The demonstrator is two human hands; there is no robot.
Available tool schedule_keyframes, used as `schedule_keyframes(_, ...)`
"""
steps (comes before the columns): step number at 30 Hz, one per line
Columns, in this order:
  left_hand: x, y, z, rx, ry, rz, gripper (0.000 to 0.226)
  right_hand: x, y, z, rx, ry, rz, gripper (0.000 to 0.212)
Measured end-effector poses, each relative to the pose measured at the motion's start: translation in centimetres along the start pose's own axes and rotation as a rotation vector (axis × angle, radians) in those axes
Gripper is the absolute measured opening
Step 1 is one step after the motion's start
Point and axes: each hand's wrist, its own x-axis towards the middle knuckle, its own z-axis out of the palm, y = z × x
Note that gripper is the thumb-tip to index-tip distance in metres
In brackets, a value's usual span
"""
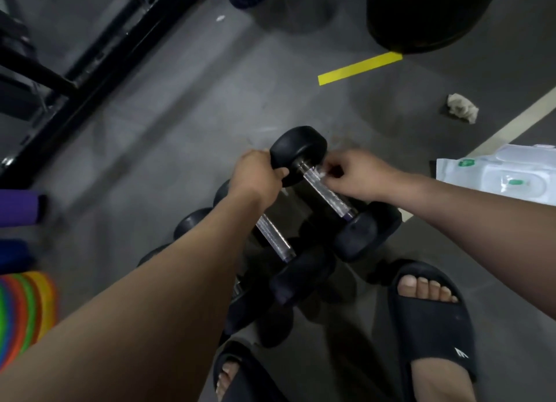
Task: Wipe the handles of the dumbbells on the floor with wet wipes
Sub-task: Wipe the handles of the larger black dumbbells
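Observation:
A black dumbbell (301,152) with a chrome handle (326,192) lies tilted on top of other dumbbells. My left hand (255,176) grips its far round head. My right hand (358,173) pinches a small white wet wipe (321,173) against the upper end of that handle. A second dumbbell's chrome handle (272,236) shows below my left forearm, with more black heads beside it. The wet wipe pack (499,176), white with green marks, lies on the floor to the right.
A crumpled used wipe (461,108) lies on the grey floor at the right. A black rack frame (90,70) runs along the left. A big black round object (421,16) stands at the back. My feet in black slides (433,320) are beside the dumbbells. Coloured cones (24,311) sit at left.

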Motion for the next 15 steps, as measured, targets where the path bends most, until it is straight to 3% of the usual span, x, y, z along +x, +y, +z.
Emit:
schedule_keyframes(3,0.1,-0.4,-0.1,0.037,-0.024,0.011,0.024,0.3,0.5,0.2,0.093,0.009,0.068,0.024)
schedule_keyframes(6,0.4,-0.5,-0.1,0.082,-0.028,0.062,0.045,1.0,0.3,0.9,0.278,0.065,0.143,0.005)
schedule_keyframes(8,0.7,-0.5,0.0,0.066,-0.008,0.081,0.053,1.8,0.0,1.4,0.355,0.094,0.191,0.011)
schedule_keyframes(12,0.7,-0.4,0.1,-0.035,-0.013,0.075,0.039,2.2,-0.4,1.7,0.717,0.065,0.373,0.015)
schedule_keyframes(15,0.8,-0.7,0.1,-0.094,-0.033,0.06,0.034,2.3,-0.5,1.9,0.712,0.06,0.364,0.015)
